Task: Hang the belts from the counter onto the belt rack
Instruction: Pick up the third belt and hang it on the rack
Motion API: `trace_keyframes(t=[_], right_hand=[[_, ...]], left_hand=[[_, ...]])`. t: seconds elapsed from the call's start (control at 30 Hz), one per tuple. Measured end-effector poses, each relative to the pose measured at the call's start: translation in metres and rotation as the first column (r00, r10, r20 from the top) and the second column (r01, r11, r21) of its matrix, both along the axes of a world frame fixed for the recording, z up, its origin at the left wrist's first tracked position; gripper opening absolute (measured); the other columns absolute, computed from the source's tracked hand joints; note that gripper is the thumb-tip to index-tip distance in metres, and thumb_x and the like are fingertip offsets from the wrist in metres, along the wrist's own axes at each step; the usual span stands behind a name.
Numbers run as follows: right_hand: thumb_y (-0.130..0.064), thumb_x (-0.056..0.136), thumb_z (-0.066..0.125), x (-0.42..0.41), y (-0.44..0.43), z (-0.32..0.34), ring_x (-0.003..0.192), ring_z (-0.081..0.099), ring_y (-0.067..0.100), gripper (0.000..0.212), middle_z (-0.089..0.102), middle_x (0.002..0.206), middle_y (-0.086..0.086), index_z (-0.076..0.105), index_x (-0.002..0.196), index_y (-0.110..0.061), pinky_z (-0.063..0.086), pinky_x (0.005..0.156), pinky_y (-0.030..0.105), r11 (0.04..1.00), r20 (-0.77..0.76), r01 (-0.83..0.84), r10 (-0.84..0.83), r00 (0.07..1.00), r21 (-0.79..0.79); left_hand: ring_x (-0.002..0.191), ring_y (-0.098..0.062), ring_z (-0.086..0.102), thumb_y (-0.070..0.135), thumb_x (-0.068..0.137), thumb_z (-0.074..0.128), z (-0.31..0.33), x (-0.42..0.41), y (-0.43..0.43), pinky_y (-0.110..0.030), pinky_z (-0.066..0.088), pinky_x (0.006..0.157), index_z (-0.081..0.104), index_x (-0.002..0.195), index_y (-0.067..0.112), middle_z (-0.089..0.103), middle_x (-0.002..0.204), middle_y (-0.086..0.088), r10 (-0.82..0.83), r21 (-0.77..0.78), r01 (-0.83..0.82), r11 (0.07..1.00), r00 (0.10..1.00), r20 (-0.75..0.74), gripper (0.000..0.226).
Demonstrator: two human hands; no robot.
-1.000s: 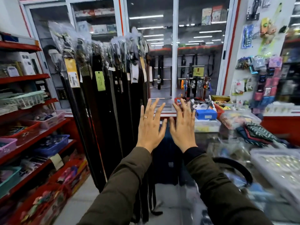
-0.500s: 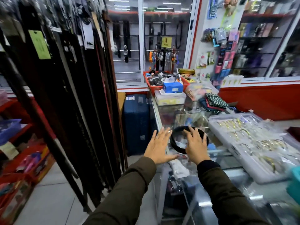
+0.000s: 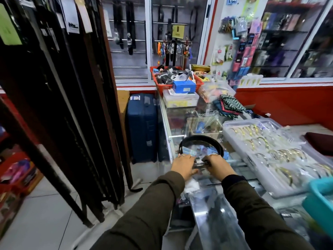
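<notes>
Head view, looking down along both sleeves. Black belt (image 3: 201, 141) is lying coiled in a loop on the glass worktop (image 3: 173, 123), near its left edge, with a tray of bracelets (image 3: 270, 152) just beside it on the right. Loop is opening away from the person; its near end, where something metallic like a buckle is glinting, is sitting between the two hands.

Left hand (image 3: 184, 164) is resting palm down at the near left of the loop, fingers curling over the belt end. Right hand (image 3: 219, 166) is closing at the near right, knuckles up, appearing to pinch the strap. Each grip is reading as closed on the belt, though motion blur is hiding the fingertips, so how firm the hold is I cannot tell.

Belt rack (image 3: 72, 105) is standing on the floor to the left, well apart from the worktop and already crowded with dark hanging belts. Left hand is nearer to it. Judging from this, the coming move is calling for a lift and a leftward swing, buckle end leading.
</notes>
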State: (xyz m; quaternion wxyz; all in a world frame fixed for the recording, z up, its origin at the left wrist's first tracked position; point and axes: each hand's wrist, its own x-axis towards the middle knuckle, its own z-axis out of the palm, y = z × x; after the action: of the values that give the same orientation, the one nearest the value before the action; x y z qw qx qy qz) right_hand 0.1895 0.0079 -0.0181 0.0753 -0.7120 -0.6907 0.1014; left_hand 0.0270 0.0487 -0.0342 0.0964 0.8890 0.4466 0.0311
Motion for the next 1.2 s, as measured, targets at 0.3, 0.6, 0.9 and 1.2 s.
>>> trace_keyframes(t=[0.3, 0.6, 0.9, 1.2], right_hand=[[-0.009, 0.087, 0.071, -0.047, 0.012, 0.032, 0.071, 0.059, 0.026, 0.025, 0.07, 0.075, 0.013, 0.065, 0.065, -0.019, 0.044, 0.068, 0.032, 0.986, -0.122, -0.165, 0.167, 0.978, 0.025], [-0.03, 0.084, 0.078, -0.113, 0.033, 0.063, 0.072, 0.062, 0.036, 0.031, 0.069, 0.075, 0.024, 0.072, 0.078, 0.0, 0.041, 0.06, 0.037, 0.942, -0.243, -0.309, 0.333, 0.911, 0.131], [-0.011, 0.076, 0.087, -0.166, 0.034, 0.088, 0.068, 0.069, -0.016, 0.031, 0.074, 0.065, -0.027, 0.078, 0.065, -0.038, 0.05, 0.059, 0.004, 0.955, -0.672, -0.242, 0.292, 0.681, 0.171], [-0.019, 0.075, 0.089, -0.2, 0.036, 0.117, 0.079, 0.079, 0.011, 0.03, 0.082, 0.083, 0.001, 0.072, 0.098, -0.01, 0.058, 0.071, 0.018, 0.923, -0.835, -0.192, 0.383, 0.394, 0.333]], left_hand=[[0.114, -0.032, 0.055, 0.03, 0.097, 0.056, 0.015, -0.07, 0.0, -0.041, 0.049, 0.085, 0.059, 0.112, 0.013, 0.064, 0.114, -0.011, 0.106, 0.036, -0.12, 0.992, 0.956, 0.272, 0.023], [0.109, -0.026, 0.053, 0.029, 0.098, 0.053, 0.051, -0.157, -0.001, -0.044, 0.051, 0.089, 0.058, 0.113, 0.013, 0.062, 0.11, -0.006, 0.084, 0.208, -0.16, 0.965, 0.938, 0.336, 0.022], [0.111, -0.011, 0.059, 0.027, 0.096, 0.067, 0.077, -0.202, -0.018, -0.023, 0.049, 0.1, 0.061, 0.127, 0.023, 0.051, 0.126, 0.004, 0.206, 0.063, -0.439, 0.896, 0.538, 0.818, 0.032], [0.086, -0.013, 0.08, 0.022, 0.084, 0.084, 0.111, -0.217, -0.033, -0.022, 0.062, 0.065, 0.07, 0.107, 0.015, 0.081, 0.092, -0.005, 0.484, -0.522, -0.13, 0.843, -0.242, 0.841, 0.028]])
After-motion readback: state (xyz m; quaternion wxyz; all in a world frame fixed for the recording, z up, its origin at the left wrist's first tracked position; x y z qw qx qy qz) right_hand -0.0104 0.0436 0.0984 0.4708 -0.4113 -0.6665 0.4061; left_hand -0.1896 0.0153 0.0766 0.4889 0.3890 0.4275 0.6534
